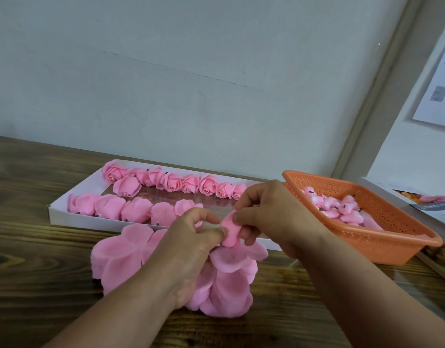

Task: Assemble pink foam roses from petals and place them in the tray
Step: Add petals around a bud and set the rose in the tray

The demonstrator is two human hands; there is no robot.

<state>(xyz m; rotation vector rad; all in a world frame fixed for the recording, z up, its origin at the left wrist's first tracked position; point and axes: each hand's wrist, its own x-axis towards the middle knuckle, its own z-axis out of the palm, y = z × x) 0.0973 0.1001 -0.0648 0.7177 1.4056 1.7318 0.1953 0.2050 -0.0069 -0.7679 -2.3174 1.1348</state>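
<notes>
Both hands meet on one rose bud (pixel 231 231), which stands nearly upright between them. The left hand (pixel 191 243) pinches its lower part from the side; the right hand (pixel 269 217) pinches its upper edge with thumb and forefinger. The loose petals (pixel 226 277) lie just below the grip, touching the left palm, so wrapping probably calls for lifting one upward. The tray (pixel 75 197) sits just beyond the grip, with roses (pixel 171 183) lining its far side.
</notes>
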